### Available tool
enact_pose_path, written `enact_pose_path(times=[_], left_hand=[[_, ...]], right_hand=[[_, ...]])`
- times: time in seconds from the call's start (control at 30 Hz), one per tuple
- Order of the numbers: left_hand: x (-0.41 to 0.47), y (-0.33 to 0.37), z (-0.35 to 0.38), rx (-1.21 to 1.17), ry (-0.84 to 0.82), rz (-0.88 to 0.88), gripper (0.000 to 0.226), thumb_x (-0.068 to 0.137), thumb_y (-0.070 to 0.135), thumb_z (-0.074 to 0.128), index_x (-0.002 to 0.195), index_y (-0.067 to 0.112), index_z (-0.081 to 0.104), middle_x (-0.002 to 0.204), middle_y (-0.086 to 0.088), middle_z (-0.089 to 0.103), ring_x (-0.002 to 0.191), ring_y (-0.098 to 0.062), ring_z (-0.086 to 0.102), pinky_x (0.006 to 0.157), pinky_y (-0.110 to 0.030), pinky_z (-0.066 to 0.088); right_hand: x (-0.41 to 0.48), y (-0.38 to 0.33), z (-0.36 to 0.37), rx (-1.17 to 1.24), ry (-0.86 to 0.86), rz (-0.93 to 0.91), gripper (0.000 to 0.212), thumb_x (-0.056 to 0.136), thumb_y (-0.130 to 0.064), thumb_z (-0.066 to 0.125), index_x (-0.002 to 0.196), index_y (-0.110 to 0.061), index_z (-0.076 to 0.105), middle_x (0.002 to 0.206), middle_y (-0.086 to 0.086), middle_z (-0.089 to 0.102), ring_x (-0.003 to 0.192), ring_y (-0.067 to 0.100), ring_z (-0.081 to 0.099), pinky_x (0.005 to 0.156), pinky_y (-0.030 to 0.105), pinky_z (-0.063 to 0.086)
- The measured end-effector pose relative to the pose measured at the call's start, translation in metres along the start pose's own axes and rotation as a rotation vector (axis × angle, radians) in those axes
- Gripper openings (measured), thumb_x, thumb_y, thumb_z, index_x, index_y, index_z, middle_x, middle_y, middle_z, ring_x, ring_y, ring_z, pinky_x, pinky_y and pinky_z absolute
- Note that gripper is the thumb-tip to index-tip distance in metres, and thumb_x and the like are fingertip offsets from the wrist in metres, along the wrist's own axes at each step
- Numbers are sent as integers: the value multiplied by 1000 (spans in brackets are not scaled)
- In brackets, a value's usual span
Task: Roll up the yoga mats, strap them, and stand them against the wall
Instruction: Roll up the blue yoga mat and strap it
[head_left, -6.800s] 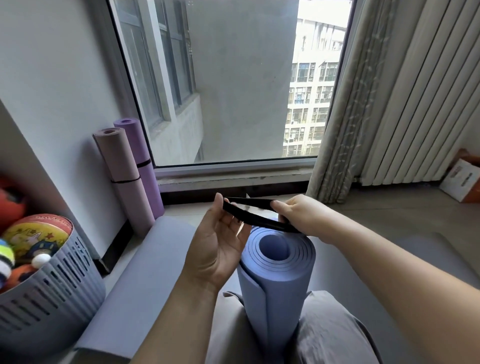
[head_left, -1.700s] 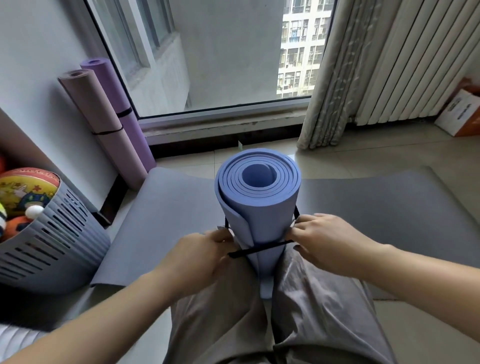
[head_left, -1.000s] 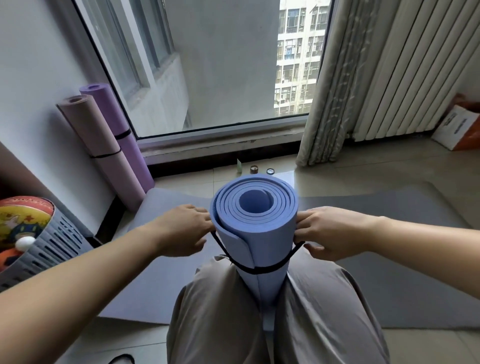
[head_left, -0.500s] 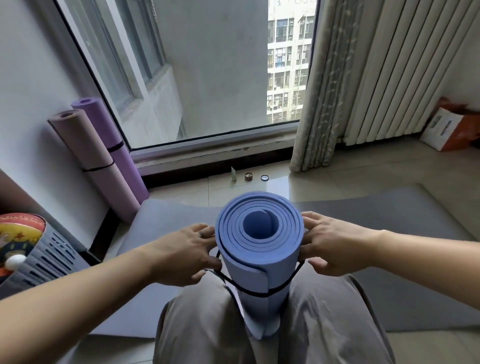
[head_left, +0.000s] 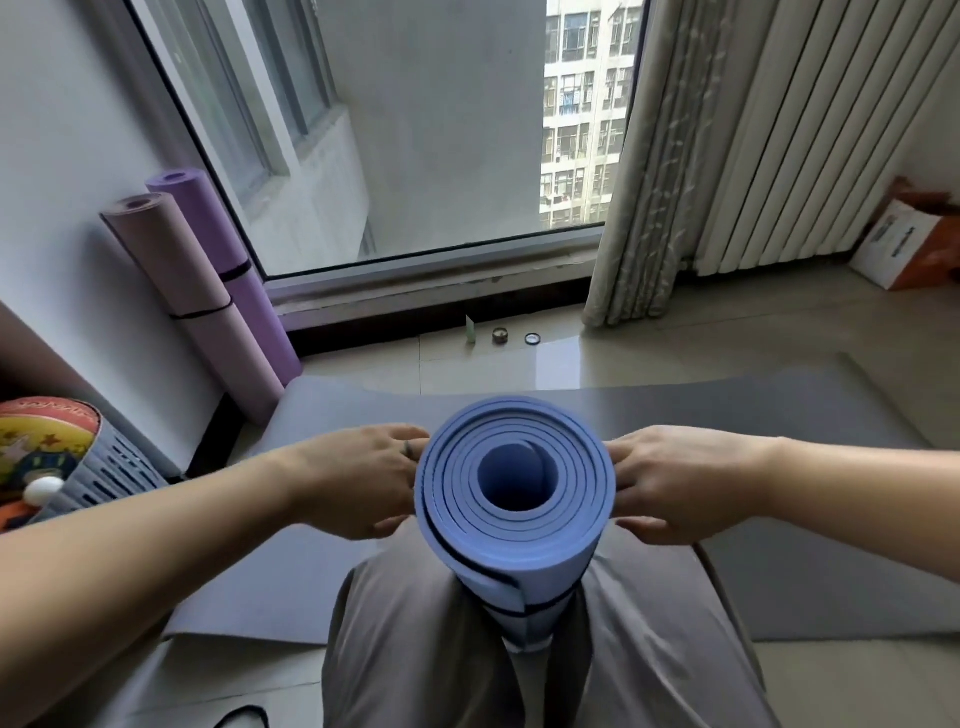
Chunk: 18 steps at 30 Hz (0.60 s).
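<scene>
A rolled blue yoga mat (head_left: 514, 525) stands upright between my knees, its spiral end facing me. A black strap (head_left: 540, 608) circles it low down. My left hand (head_left: 363, 483) presses its left side and my right hand (head_left: 670, 483) its right side, both gripping the roll near the top. A grey mat (head_left: 779, 415) lies flat on the floor under me. Two strapped rolls, a pink mat (head_left: 192, 306) and a purple mat (head_left: 234, 270), lean against the left wall by the window.
A slotted grey basket (head_left: 104, 478) with balls sits at the left. Small items (head_left: 501, 335) lie on the tiles below the window sill. A curtain (head_left: 639, 208) hangs at the right, with a white and orange box (head_left: 904, 244) on the floor beyond it.
The strap went from stretched over the roll's top to around the roll, low down. Both hands moved up from the strap to the roll's upper sides, and the roll rose toward me.
</scene>
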<state>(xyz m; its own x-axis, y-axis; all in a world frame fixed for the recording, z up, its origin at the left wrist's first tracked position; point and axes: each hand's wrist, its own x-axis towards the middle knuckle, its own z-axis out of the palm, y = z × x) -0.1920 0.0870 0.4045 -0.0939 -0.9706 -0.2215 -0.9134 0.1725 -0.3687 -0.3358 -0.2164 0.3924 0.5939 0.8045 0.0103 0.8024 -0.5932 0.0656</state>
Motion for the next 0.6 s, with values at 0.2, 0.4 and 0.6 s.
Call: enact_pose_path(times=[0.2, 0.4, 0.6], left_hand=[[8, -28, 3, 124, -48, 9, 36, 82, 29, 58, 117, 34, 64, 123, 12, 63, 129, -19, 37, 112, -41, 17], [15, -38, 3, 99, -108, 49, 39, 82, 35, 58, 121, 35, 60, 126, 9, 61, 129, -20, 31, 115, -43, 19], [44, -53, 12, 205, -178, 18, 37, 91, 33, 49, 126, 24, 58, 133, 2, 57, 130, -20, 41, 118, -41, 2]], right_hand=[[11, 21, -17, -167, -52, -47, 39, 67, -28, 69, 106, -32, 69, 107, -17, 67, 110, 12, 44, 98, 28, 40], [25, 53, -24, -309, -192, -47, 35, 72, -28, 61, 106, -28, 67, 114, -8, 66, 113, 17, 49, 106, 36, 30], [76, 79, -14, -435, -240, -144, 37, 86, -26, 58, 122, -17, 62, 132, 3, 58, 125, 21, 46, 112, 44, 30]])
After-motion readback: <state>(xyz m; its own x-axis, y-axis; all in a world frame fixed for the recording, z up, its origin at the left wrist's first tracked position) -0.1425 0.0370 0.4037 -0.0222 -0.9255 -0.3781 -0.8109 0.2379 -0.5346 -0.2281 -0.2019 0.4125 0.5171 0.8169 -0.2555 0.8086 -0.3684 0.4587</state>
